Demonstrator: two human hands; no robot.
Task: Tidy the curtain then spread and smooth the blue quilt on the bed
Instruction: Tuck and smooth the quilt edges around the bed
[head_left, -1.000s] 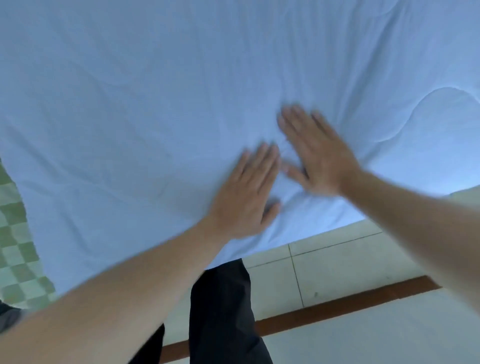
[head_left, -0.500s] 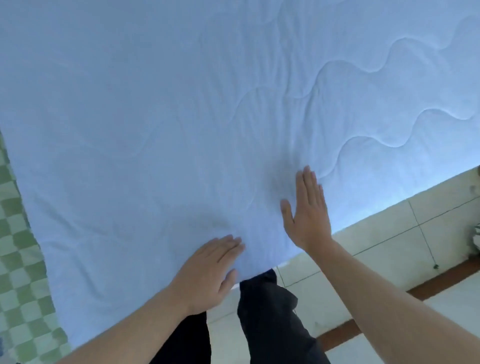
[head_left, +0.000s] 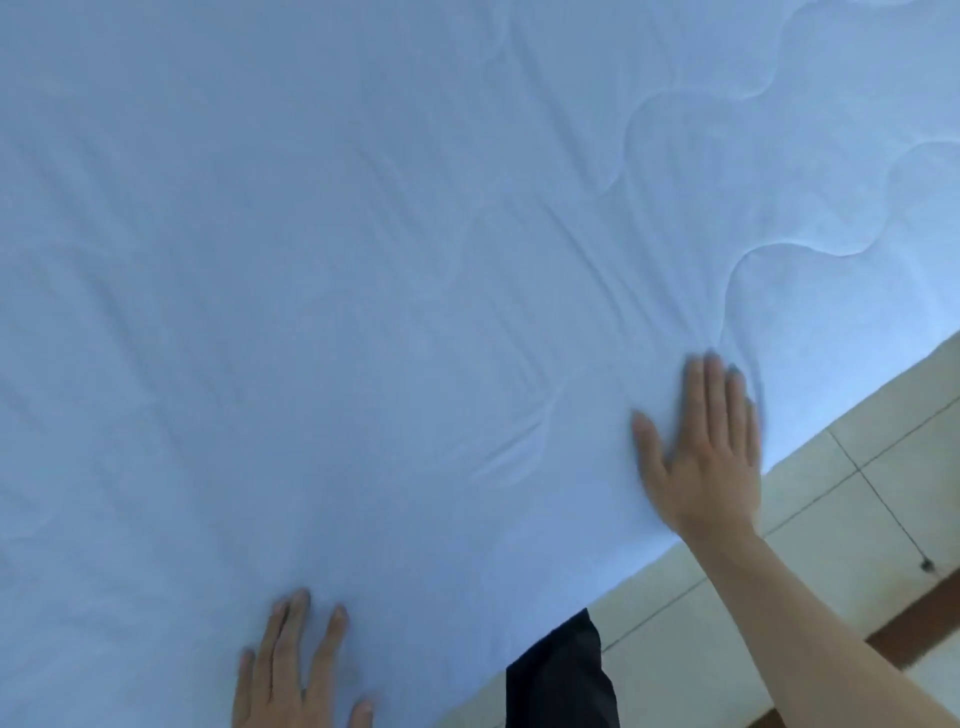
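Observation:
The pale blue quilt (head_left: 363, 286) lies spread across the bed and fills most of the view, with wavy stitch lines at the upper right and shallow creases running diagonally through its middle. My right hand (head_left: 701, 457) lies flat on it near the quilt's right edge, fingers straight and together, with small folds bunched just beyond the fingertips. My left hand (head_left: 293, 670) rests flat on the quilt at the bottom of the frame, fingers spread and its palm partly cut off by the frame edge. No curtain is in view.
Cream floor tiles (head_left: 857, 509) run along the bed's right side, with a brown strip (head_left: 930, 629) at the lower right. My dark trouser leg (head_left: 561, 675) stands against the quilt's lower edge.
Both hands have slid apart and back toward me across the quilt. The right hand moved out to the right edge; the left dropped to the bottom of the view. The green checked sheet is out of view.

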